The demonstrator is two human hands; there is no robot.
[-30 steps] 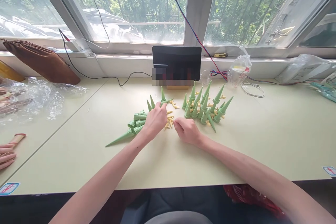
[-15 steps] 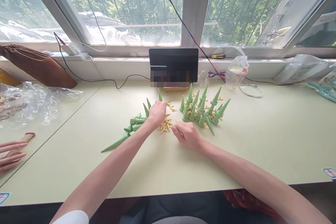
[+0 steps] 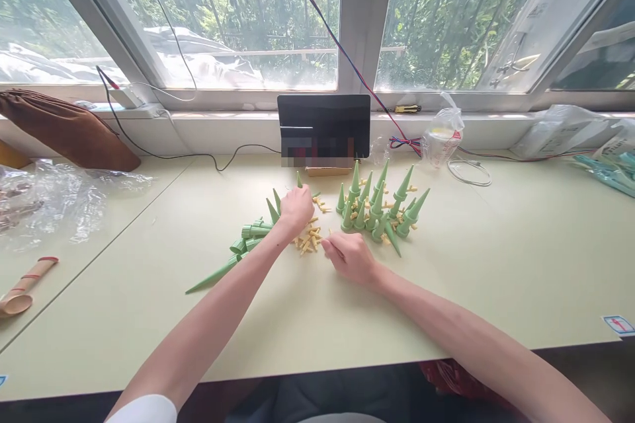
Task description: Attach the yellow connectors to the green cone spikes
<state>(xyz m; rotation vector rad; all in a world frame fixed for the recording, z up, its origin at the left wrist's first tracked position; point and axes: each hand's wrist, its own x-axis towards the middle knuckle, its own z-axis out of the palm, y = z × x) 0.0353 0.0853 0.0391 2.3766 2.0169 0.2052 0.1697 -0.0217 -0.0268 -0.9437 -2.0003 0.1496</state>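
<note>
My left hand (image 3: 296,206) is curled over the middle of the group, at an upright green plastic spike (image 3: 299,178) whose tip shows just beyond it. Its fingers are bent downward, and what lies in them is hidden. Beside that wrist lie several ribbed green spikes (image 3: 255,231), some on their sides. Several small yellow pegs (image 3: 309,239) form a loose pile between my hands. My right hand (image 3: 350,258) is closed near the pile, with a small yellow tip showing at its fingers. Behind it stand several green spikes with yellow pegs fitted (image 3: 376,205).
A black screen (image 3: 325,129) stands at the back by the window, with a cable running left. A brown bag (image 3: 74,132), clear plastic wrap (image 3: 64,201) and a wooden spoon (image 3: 17,304) are on the left. A bagged cup (image 3: 441,139) and coiled cable (image 3: 470,172) sit back right.
My left hand has shifted slightly farther toward the upright spike. My right hand stays nearly still. Another person's hand at the left edge has gone from the wooden spoon. The view has shifted a little.
</note>
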